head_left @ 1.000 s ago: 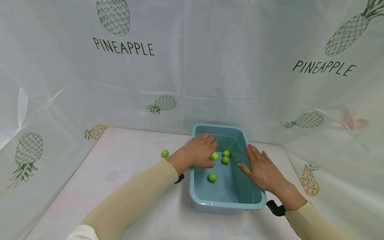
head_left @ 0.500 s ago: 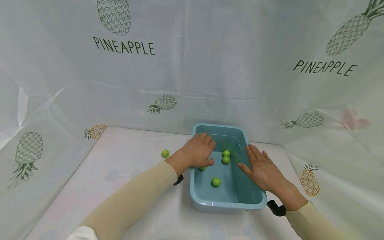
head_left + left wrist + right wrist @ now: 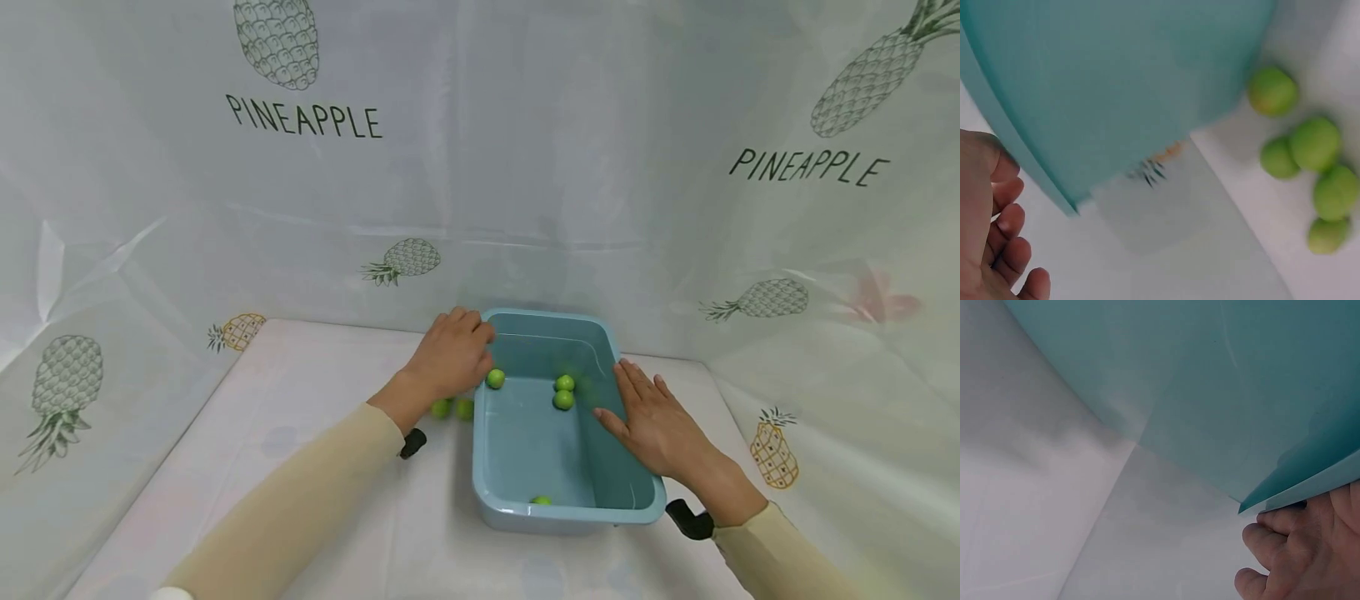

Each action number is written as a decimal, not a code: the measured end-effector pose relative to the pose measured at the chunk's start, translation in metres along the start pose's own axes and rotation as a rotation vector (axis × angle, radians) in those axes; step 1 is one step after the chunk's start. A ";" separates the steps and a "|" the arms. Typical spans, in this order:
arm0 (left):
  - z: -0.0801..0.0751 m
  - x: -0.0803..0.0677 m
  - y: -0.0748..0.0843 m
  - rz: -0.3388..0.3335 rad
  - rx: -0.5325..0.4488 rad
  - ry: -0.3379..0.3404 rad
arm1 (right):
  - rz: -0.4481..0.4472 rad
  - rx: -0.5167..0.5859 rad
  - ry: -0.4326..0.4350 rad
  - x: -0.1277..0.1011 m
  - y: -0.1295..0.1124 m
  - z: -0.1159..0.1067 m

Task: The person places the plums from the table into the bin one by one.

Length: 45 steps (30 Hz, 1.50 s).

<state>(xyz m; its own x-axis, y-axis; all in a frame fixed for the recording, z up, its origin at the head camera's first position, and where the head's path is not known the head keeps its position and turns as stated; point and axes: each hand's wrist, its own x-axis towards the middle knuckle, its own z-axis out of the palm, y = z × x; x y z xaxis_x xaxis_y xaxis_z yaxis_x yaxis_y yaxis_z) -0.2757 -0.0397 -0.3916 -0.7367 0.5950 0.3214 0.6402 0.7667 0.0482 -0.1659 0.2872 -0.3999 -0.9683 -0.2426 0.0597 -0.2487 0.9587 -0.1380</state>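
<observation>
A light blue plastic bin (image 3: 570,514) holds several small green fruits that look like limes (image 3: 563,400). One lime (image 3: 496,379) lies inside by its left wall, and another peeks over the near rim. My left hand (image 3: 450,352) hovers over the bin's left rim, fingers loosely bent; nothing shows in it in the left wrist view. Under that forearm, outside the bin, sit more limes (image 3: 1315,144) on the table. My right hand (image 3: 660,429) rests along the right rim with straight fingers, the thumb reaching inward over the bin.
A pale cloth covers the table (image 3: 322,517). Behind and at both sides hangs a white curtain (image 3: 540,167) printed with pineapples, close to the bin's far end. Black straps circle both wrists.
My left hand has moved left from above the bin's inside to its left rim. Loose limes in the bin have rolled, one toward the near wall. The right hand stays put.
</observation>
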 end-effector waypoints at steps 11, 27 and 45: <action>0.020 -0.041 -0.065 -0.135 0.081 -0.035 | -0.004 -0.008 0.006 0.000 0.001 -0.001; 0.047 -0.066 -0.098 0.046 0.305 -0.260 | -0.013 -0.001 0.015 -0.001 0.000 0.000; 0.066 -0.062 -0.099 0.058 0.357 -0.354 | -0.003 -0.005 0.025 -0.001 0.001 0.001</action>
<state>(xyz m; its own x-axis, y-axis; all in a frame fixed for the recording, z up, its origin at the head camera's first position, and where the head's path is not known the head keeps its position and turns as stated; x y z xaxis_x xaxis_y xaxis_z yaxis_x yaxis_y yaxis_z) -0.3077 -0.1367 -0.4790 -0.7705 0.6367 -0.0293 0.6132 0.7280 -0.3066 -0.1649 0.2880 -0.4009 -0.9667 -0.2417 0.0846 -0.2513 0.9587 -0.1333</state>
